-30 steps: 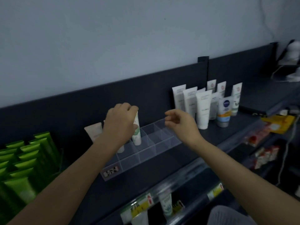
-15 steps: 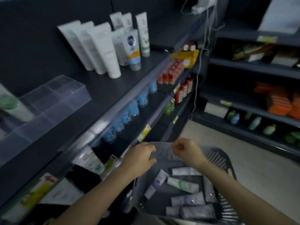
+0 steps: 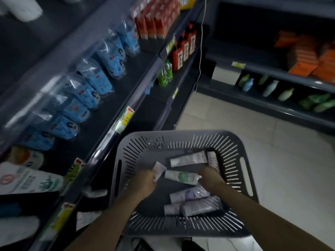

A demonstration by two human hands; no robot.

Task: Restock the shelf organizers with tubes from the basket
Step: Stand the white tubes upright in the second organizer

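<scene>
Blue plastic-wrapped packs [image 3: 94, 82] line a dark shelf across the upper left of the frame, with red cartons [image 3: 155, 20] further along it and green bottles [image 3: 164, 74] on the shelf below. A yellow price tag [image 3: 126, 117] sits on the shelf edge near the centre. At the upper right, orange boxes [image 3: 311, 57] stack on another shelf above pale bottles [image 3: 270, 87], over a light tiled floor [image 3: 281, 151].

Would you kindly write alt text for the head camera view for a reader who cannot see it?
Both hands reach into a grey slotted basket of tubes: the left hand closes on a pale tube, and the right hand is at a white tube with a green mark. Dark shelves of blue packets run along the left.
</scene>
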